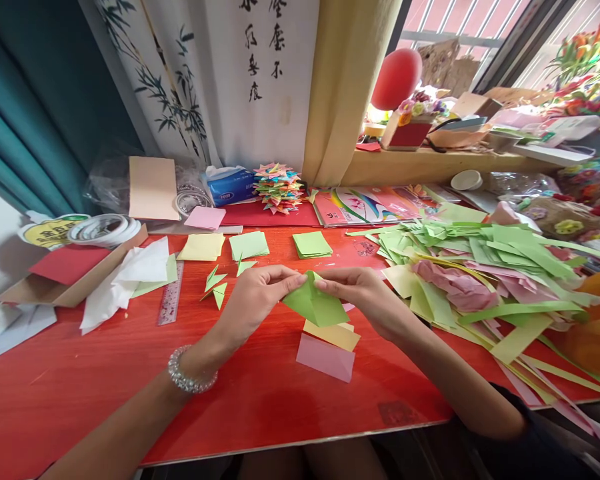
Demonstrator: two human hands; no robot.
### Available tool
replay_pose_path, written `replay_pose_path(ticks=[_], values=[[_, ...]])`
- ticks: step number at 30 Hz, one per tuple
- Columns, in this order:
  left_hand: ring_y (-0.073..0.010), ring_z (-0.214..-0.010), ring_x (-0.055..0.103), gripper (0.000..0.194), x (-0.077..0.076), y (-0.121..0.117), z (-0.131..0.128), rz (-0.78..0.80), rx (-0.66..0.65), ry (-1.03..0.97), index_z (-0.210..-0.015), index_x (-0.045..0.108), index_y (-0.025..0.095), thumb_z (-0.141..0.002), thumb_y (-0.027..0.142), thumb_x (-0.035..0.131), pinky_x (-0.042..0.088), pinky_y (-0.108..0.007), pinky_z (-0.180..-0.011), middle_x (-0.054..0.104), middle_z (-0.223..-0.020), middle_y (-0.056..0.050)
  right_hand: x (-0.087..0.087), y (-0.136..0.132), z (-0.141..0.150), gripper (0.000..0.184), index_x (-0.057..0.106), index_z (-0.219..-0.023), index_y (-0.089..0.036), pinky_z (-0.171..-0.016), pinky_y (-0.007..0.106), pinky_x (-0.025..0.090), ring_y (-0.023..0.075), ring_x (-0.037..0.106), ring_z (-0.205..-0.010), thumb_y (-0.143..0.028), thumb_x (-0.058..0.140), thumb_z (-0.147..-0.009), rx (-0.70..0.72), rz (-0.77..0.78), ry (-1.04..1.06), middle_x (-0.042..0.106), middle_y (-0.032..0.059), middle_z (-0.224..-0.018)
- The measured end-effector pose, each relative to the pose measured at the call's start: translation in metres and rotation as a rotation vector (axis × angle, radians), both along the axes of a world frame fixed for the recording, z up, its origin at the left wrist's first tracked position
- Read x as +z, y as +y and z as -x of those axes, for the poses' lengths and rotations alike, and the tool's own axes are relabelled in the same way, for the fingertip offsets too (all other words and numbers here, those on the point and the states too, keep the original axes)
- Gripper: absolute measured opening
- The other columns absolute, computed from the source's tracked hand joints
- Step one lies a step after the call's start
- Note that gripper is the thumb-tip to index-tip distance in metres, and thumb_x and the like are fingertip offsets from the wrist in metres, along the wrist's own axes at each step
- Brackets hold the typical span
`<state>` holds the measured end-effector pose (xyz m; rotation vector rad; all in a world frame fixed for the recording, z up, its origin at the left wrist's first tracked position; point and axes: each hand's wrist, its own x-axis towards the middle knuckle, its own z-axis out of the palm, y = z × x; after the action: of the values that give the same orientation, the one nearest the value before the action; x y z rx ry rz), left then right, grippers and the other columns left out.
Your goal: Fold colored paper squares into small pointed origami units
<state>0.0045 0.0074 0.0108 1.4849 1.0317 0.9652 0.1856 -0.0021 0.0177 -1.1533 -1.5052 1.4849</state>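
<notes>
Both of my hands pinch one green paper square [316, 304] just above the red table [80, 380]. My left hand [257, 295] grips its left top corner with thumb and fingers closed, a beaded bracelet [189, 375] on that wrist. My right hand [360, 291] pinches the right top edge. The sheet is partly folded and hangs down between them. Under it lie a yellow sheet [336, 334] and a pink sheet [326, 358]. Small folded green pieces [216, 287] rest left of my left hand.
Stacks of green squares [312, 244] and yellow squares [201, 247] lie further back, with a ruler [171, 295] and white tissue [130, 277] at left. A big heap of green and pink paper strips [485, 267] fills the right. A colourful stack of folded pieces [279, 187] stands by the curtain.
</notes>
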Motion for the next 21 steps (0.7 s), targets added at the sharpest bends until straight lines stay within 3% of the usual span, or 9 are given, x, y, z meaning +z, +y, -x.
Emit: replay_pose_path(ticks=[2, 5, 12, 21], values=[[-0.012, -0.067, 0.057, 0.015, -0.0004, 0.0002, 0.0007, -0.003, -0.005, 0.011, -0.076, 0.068, 0.02, -0.075, 0.032, 0.06, 0.043, -0.021, -0.062, 0.066, -0.07, 0.001, -0.0018, 0.0009, -0.0012, 0.027, 0.064, -0.069, -0.014, -0.05, 0.022, 0.031, 0.0077, 0.043, -0.053, -0.041, 0.059, -0.075, 0.041, -0.002, -0.068, 0.051, -0.0025, -0.058], [-0.0128, -0.069, 0.056, 0.017, -0.0002, 0.0003, 0.0014, -0.033, -0.006, 0.045, -0.076, 0.067, 0.019, -0.076, 0.034, 0.059, 0.043, -0.022, -0.064, 0.065, -0.071, 0.0, -0.0029, 0.0016, -0.0026, 0.03, 0.06, -0.063, -0.013, -0.048, 0.022, 0.029, 0.0071, 0.039, -0.05, -0.042, 0.061, -0.073, 0.075, 0.006, -0.095, 0.045, -0.0033, -0.055], [-0.0133, -0.067, 0.055, 0.025, 0.0006, 0.0021, 0.002, -0.08, -0.015, 0.169, -0.073, 0.065, 0.018, -0.077, 0.041, 0.055, 0.041, -0.024, -0.063, 0.064, -0.07, 0.0, 0.0022, -0.0003, -0.0013, 0.039, 0.066, -0.078, -0.013, -0.064, 0.025, 0.045, 0.0124, 0.057, -0.066, -0.049, 0.05, -0.08, 0.094, 0.192, 0.071, 0.06, 0.0034, -0.068], [-0.0118, -0.068, 0.056, 0.017, 0.0, -0.0006, 0.0016, -0.112, -0.035, 0.146, -0.074, 0.065, 0.019, -0.078, 0.032, 0.056, 0.042, -0.021, -0.062, 0.065, -0.071, 0.001, -0.0033, 0.0048, -0.0068, 0.02, 0.063, -0.066, -0.014, -0.052, 0.016, 0.043, 0.0051, 0.052, -0.052, -0.029, 0.06, -0.078, 0.224, 0.352, 0.263, 0.053, -0.0023, -0.058]])
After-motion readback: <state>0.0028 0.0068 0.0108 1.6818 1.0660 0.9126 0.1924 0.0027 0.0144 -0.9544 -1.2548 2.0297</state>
